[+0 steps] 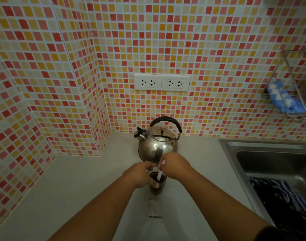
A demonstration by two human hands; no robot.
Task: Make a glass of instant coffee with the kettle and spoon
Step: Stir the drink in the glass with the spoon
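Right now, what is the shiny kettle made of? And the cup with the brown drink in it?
The kettle looks like polished steel: its round body mirrors the hands and wall like a mirror. Its handle looks like black plastic, dull and dark. The cup seems to be clear glass, since the dark coffee shows through its side.

The left hand (141,174) covers the near left side of the glass (157,182), and the right hand (174,166) hides part of its rim. A white thing (160,176) pinched by the right hand is blurred; whether it is a spoon or a sachet cannot be told. The hands also hide the kettle's (157,145) base. A clear thing (154,208) on the desk (70,188) below the glass is too faint to name. The sink (270,159), the striped cloth (287,197) in it and the wire rack (291,87) are cut off by the right edge.
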